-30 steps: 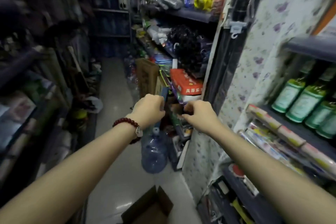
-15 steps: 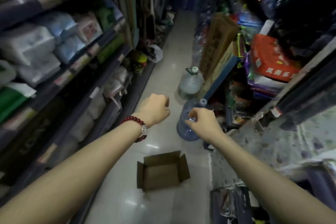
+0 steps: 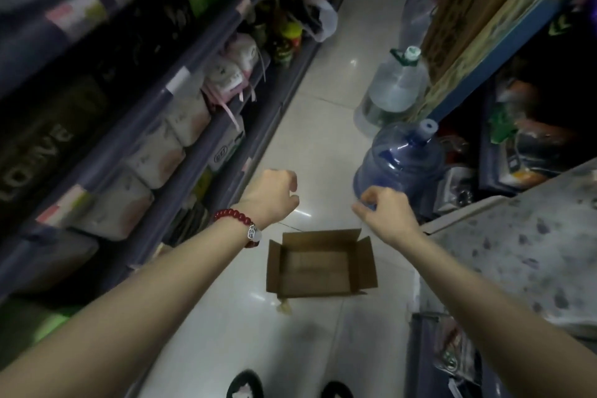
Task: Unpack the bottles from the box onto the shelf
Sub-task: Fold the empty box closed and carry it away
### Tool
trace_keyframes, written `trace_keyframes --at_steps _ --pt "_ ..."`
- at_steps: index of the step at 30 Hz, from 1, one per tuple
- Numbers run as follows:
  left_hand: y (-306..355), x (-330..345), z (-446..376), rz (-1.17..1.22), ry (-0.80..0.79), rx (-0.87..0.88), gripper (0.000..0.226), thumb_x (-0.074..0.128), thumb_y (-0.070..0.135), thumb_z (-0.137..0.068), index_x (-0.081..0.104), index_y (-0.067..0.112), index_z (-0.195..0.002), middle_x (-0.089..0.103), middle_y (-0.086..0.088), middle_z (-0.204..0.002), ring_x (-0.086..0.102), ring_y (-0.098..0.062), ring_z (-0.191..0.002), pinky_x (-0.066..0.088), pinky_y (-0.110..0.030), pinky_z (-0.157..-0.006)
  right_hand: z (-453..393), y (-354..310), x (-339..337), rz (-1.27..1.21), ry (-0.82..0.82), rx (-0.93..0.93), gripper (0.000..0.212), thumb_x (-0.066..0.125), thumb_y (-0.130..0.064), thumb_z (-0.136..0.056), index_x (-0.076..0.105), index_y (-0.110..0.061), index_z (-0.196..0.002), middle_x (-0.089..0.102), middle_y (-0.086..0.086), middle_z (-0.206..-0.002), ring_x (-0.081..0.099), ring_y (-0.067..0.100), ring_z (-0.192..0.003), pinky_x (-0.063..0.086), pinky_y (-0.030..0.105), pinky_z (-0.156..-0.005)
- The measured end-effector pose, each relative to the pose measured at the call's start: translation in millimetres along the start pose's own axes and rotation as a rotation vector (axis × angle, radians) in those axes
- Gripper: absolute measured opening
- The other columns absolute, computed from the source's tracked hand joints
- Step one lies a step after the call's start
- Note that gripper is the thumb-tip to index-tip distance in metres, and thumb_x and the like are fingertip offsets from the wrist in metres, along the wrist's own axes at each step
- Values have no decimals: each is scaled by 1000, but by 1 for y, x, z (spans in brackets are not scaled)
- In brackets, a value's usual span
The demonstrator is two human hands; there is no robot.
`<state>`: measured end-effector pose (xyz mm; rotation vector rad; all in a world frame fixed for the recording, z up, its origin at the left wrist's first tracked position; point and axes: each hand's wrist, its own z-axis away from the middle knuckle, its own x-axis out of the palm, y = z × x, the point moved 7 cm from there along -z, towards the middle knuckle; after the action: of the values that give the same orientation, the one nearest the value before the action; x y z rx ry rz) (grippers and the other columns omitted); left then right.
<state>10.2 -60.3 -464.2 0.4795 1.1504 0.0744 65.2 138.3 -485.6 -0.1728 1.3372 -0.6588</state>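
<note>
An open brown cardboard box [image 3: 318,265] sits on the pale tiled floor in the aisle, flaps spread, and I see nothing inside it. My left hand [image 3: 269,195], with a red bead bracelet at the wrist, hovers above and left of the box, fingers curled and holding nothing. My right hand [image 3: 386,207] hovers above and right of the box, fingers also curled with nothing in them. No task bottles are in view.
A blue water jug [image 3: 399,158] and a clear water jug [image 3: 392,87] stand on the floor at the right. Shelves of packaged goods [image 3: 168,142] line the left side. A patterned covered surface [image 3: 517,252] juts in at right. My slippers [image 3: 245,384] show at the bottom.
The view has swung down from the right-hand shelf with green bottles to the floor. The open box now lies below my hands, which have spread apart.
</note>
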Motion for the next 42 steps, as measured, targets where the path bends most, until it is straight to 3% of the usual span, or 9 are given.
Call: trace_keyframes --at_steps 12,16,19,22,24,28,32,36,42 --pt "-116 260 -88 -42 -30 -90 22 54 22 -89 64 14 -107 65 -7 -105 60 -23 -91 43 -28 -67 -65 158 232 16 -51 10 27 64 -33 -86 63 -15 -106 61 5 -110 60 20 -96 52 36 -86" --pt "-147 320 -115 -56 6 -80 26 55 26 -88 62 16 -111 60 -9 -113 57 -26 -102 51 -35 -82 -96 184 289 29 -35 -57 32 64 -30 -87 64 -10 -112 60 8 -115 59 23 -102 47 32 -89" --pt "-168 345 -128 -101 69 -120 33 56 30 -89 59 18 -120 48 -10 -130 43 -32 -121 46 -43 -98 -114 200 315 14 -12 -58 35 63 -31 -88 62 -12 -116 58 6 -119 58 21 -105 51 35 -91" --pt "-191 363 -135 -112 58 -224 36 55 30 -89 54 20 -124 33 -12 -142 33 -40 -128 40 -47 -101 -127 225 325 40 50 -50 37 62 -32 -87 60 -13 -119 57 7 -123 57 23 -110 51 41 -95" --pt "-204 376 -137 -34 34 -269 40 56 29 -88 49 20 -127 33 -14 -140 44 -42 -120 45 -46 -99 -130 244 318 96 180 -35 41 62 -34 -87 57 -15 -123 49 9 -134 49 28 -123 45 46 -102" --pt "-206 390 -129 122 99 -277 42 55 27 -89 46 15 -128 57 -15 -119 60 -33 -96 53 -37 -83 -120 291 294 73 365 128 60 57 -41 -89 37 -17 -141 29 15 -153 29 34 -140 32 51 -112" --pt "-180 392 -118 233 211 -190 39 51 27 -93 43 17 -130 65 -11 -101 62 -28 -84 55 -37 -73 -95 308 312 -232 159 215 68 44 -42 -96 17 -13 -151 33 15 -153 37 33 -137 31 45 -111" --pt "-154 416 -126 352 136 -121 36 41 27 -97 42 17 -131 63 -18 -115 61 -37 -102 51 -42 -90 -85 282 333 -383 95 137 60 33 -42 -100 15 -19 -151 37 9 -151 42 29 -135 32 40 -109" --pt "-152 443 -134 410 2 -164 40 29 33 -101 48 14 -130 59 -16 -126 54 -32 -114 37 -27 -88 -99 292 379 -387 -145 163 54 28 -45 -100 22 -23 -149 29 4 -156 31 26 -141 24 40 -115"
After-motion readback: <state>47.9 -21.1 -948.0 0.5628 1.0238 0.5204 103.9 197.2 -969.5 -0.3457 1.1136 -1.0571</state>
